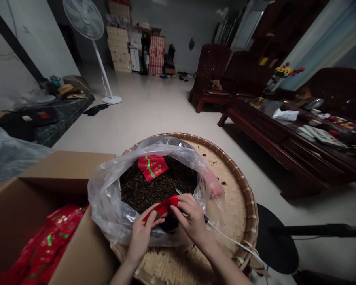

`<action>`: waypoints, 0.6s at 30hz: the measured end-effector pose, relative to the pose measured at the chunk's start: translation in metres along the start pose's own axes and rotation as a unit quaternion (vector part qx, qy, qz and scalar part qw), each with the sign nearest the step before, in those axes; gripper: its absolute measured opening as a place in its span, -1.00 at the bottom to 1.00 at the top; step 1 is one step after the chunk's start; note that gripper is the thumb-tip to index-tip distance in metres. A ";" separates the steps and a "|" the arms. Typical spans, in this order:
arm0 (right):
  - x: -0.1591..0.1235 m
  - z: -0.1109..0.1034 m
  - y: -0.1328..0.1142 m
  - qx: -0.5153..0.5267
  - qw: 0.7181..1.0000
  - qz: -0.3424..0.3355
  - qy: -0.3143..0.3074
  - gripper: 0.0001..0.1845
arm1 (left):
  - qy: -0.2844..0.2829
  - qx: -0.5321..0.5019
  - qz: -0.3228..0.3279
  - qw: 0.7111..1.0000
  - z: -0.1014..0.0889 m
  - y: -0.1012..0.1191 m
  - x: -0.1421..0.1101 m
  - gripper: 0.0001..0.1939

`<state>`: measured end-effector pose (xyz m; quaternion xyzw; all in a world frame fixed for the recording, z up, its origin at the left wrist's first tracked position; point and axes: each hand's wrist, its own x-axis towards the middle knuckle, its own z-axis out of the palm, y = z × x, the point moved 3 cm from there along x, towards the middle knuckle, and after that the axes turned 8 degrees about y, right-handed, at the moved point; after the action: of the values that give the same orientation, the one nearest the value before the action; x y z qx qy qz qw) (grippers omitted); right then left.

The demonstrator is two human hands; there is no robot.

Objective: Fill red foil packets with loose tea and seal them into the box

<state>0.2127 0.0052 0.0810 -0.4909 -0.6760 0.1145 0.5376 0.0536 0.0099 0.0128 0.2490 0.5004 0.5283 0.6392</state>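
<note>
Dim room with a pale floor (142, 107): a white fan (96, 53) stood at the far left, boxes (118, 43) were stacked toward the far wall, and a dark wood table (273, 138) ran along the right. Near me was a round bamboo tray (231, 190), and on it an open clear bag (103, 194) of dark, dry leaves (148, 194). At the near left stood a carton (68, 162) with a heap of red packets (59, 225) inside.

I held one red packet (169, 203) over the near side of the bag, slanting up to the right. My left hand (144, 227) gripped its left end, thumb on top and fingers beneath; my right hand (192, 219) pinched its right end. Partly hidden by my right hand was a tool (206, 219) with a metal tip, dark handle and white cable (234, 239); I could not tell whether I was gripping that too. More red packets lay overlapping on the leaves at the far side of the bag.

The packet looked light and soft, likely to crease under a hard squeeze, its smooth skin perhaps slightly slippery. Both ends seemed the best places to hold, leaving the middle uncrushed.
</note>
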 end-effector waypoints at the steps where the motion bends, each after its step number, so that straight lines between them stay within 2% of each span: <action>1: 0.000 -0.001 0.001 0.020 0.999 0.025 -0.008 -0.85 | -0.003 0.002 -0.006 1.000 0.001 -0.001 0.001 -0.54; 4: -0.002 -0.003 0.003 0.069 0.991 0.104 -0.050 -0.80 | -0.007 -0.006 -0.026 1.000 0.003 0.000 0.006 -0.52; 9: -0.006 0.006 0.002 0.118 0.964 0.194 -0.137 -0.75 | -0.031 -0.022 -0.048 0.998 0.006 0.004 0.013 -0.53; 12: -0.005 0.011 0.005 0.177 0.938 0.257 -0.149 -0.71 | -0.039 -0.025 -0.063 0.997 0.007 0.006 0.013 -0.49; 14: -0.004 0.013 0.008 0.206 0.926 0.272 -0.163 -0.66 | -0.035 -0.023 -0.070 0.997 0.006 0.007 0.013 -0.46; 18: -0.005 0.017 0.013 0.245 0.893 0.290 -0.241 -0.54 | -0.040 -0.016 -0.075 0.996 0.000 0.009 0.014 -0.45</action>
<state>0.2050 0.0142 0.0627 -0.4754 -0.5630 0.5417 0.4044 0.0486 0.0256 0.0152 0.2211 0.4832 0.4769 0.7001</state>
